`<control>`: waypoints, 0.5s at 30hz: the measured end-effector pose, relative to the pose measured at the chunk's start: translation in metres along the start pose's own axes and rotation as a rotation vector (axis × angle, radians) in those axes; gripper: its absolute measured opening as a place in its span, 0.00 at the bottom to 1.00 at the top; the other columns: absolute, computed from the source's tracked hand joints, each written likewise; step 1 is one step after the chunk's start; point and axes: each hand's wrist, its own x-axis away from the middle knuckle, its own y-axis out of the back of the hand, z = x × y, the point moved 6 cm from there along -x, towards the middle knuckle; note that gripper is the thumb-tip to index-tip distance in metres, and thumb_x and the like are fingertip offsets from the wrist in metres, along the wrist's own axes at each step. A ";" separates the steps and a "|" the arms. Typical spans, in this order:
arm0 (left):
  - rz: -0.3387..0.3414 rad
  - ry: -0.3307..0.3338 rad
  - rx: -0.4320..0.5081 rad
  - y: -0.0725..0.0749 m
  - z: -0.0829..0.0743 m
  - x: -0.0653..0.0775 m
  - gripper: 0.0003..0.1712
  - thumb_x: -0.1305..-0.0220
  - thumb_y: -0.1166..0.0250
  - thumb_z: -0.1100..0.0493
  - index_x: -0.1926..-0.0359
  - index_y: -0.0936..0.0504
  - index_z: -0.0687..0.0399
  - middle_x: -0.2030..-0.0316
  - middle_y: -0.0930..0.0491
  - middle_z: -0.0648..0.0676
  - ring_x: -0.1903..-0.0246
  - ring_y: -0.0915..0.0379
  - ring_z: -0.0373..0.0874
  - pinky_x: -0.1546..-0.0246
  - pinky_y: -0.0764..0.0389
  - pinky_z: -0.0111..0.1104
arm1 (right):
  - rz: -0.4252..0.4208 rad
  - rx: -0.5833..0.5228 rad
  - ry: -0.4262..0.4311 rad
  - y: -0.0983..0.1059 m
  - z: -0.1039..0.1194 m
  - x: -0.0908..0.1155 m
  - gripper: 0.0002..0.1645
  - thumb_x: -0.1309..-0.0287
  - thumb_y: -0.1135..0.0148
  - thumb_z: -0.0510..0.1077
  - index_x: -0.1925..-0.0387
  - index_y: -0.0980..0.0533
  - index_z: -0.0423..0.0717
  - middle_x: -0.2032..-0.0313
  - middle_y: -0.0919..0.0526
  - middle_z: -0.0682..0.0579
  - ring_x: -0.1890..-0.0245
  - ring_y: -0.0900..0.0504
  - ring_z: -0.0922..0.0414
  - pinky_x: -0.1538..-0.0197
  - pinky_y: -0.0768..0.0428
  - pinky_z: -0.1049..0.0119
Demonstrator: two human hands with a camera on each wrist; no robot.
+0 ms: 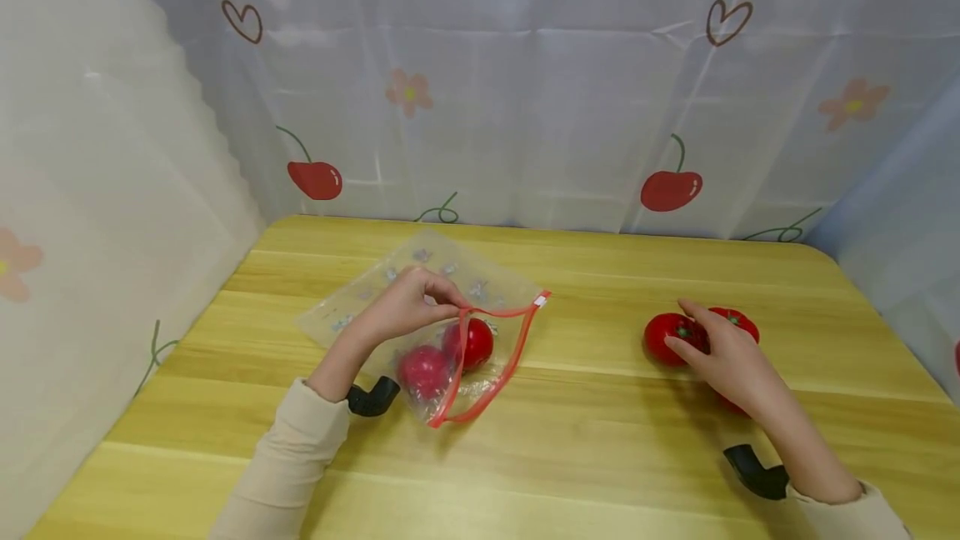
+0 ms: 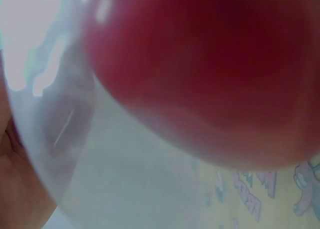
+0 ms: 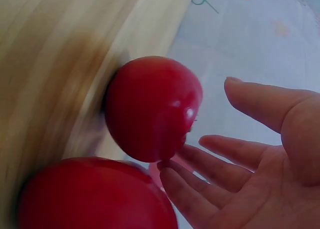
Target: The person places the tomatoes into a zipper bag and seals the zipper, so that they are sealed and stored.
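A clear printed zip bag (image 1: 527, 338) with a red zip edge lies on the table, its mouth held apart toward the right. My left hand (image 1: 408, 304) pinches the upper red edge between thumb and fingers. Inside are two red tomatoes: one (image 1: 425, 372) shows through the plastic, the other (image 1: 477, 346) sits near the mouth. On the right, my right hand (image 1: 731, 361) hovers over loose tomatoes, fingers spread around a tomato (image 1: 663, 340) without gripping it. Another tomato (image 1: 738, 321) lies behind the hand; a third is mostly hidden beneath it. The right wrist view shows fingertips close beside one tomato (image 3: 152, 109).
The wooden table (image 1: 592, 457) has rounded far corners. A printed curtain (image 1: 495, 123) hangs behind it and along both sides. A black wrist mount (image 1: 373, 397) sits under the left wrist, and another black mount (image 1: 756, 472) is by the right wrist.
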 end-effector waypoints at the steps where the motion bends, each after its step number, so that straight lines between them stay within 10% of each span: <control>1: 0.001 0.000 0.001 0.000 0.000 0.000 0.05 0.43 0.35 0.70 0.66 0.14 0.62 0.68 0.17 0.52 0.68 0.22 0.41 0.67 0.21 0.31 | 0.002 0.003 -0.004 -0.001 -0.001 0.000 0.40 0.43 0.36 0.44 0.37 0.41 0.28 0.43 0.35 0.26 0.46 0.35 0.30 0.49 0.37 0.33; 15: 0.005 0.011 -0.002 -0.001 -0.001 0.001 0.05 0.43 0.35 0.69 0.66 0.14 0.62 0.68 0.17 0.52 0.68 0.22 0.41 0.67 0.21 0.31 | 0.001 0.014 0.000 -0.012 -0.008 -0.002 0.40 0.46 0.33 0.43 0.39 0.39 0.25 0.44 0.34 0.25 0.45 0.36 0.31 0.49 0.37 0.34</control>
